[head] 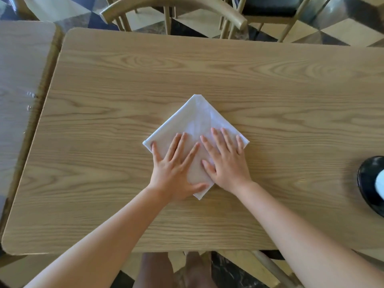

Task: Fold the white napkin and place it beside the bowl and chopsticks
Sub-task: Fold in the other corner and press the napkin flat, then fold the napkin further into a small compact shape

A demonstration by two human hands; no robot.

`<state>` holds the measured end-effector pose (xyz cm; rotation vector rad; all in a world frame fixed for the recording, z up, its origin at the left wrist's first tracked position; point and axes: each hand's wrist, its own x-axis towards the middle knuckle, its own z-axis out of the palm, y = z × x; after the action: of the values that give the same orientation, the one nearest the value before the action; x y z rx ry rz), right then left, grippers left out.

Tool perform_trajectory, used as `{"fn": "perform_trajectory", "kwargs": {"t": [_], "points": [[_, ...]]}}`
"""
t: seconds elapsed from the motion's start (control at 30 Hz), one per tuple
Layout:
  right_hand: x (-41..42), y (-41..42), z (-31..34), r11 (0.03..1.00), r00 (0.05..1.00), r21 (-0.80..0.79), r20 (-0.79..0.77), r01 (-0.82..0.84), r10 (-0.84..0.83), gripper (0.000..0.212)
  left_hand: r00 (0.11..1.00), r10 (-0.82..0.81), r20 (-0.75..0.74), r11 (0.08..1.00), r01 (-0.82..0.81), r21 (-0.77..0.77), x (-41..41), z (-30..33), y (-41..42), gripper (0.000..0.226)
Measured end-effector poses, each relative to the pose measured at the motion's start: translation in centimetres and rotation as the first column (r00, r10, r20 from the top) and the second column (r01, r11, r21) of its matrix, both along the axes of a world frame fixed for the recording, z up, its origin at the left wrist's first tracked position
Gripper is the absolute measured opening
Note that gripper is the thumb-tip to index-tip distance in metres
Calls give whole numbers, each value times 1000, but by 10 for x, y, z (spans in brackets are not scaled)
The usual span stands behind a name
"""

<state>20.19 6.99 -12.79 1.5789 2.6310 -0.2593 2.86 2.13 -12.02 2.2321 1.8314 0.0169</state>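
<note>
- The white napkin (195, 123) lies flat in the middle of the wooden table (270, 96), already folded into a square and turned so that it sits like a diamond, one corner pointing away from the person and one toward them.
- The left hand (176, 173) is pressed palm down on the near left half of the napkin, fingers spread wide and straight; it grips nothing and only lies flat on the cloth.
- Its thumb stretches out to the right along the cloth near the napkin's near corner, and its little finger reaches close to the napkin's left corner.
- The right hand (227, 163) is likewise laid flat and spread on the near right half of the napkin, holding nothing; its little finger lies close to the napkin's right corner.
- The two hands lie side by side, their index fingers near each other over the middle of the cloth, not overlapping.
- Ahead of both sets of fingertips the far half of the napkin is uncovered, showing faint creases.
- Well off to the right of the right hand, at the edge of the view, sits a black bowl (367, 179), only partly visible, with something white in it that cannot be made out.
- Beyond the table stands a wooden chair (172, 7); a second table (20, 69) adjoins on the left.
</note>
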Motion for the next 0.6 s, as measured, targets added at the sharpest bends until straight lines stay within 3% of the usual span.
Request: {"fn": "perform_trajectory", "kwargs": {"t": [0.47, 0.6], "points": [[10, -70, 3, 999, 1000, -36, 4, 22, -21, 62, 999, -3, 33, 1000, 4, -14, 11, 4, -63, 98], [23, -70, 4, 999, 980, -21, -192, -48, 43, 54, 990, -102, 100, 995, 102, 9, -2, 6, -66, 93]]}}
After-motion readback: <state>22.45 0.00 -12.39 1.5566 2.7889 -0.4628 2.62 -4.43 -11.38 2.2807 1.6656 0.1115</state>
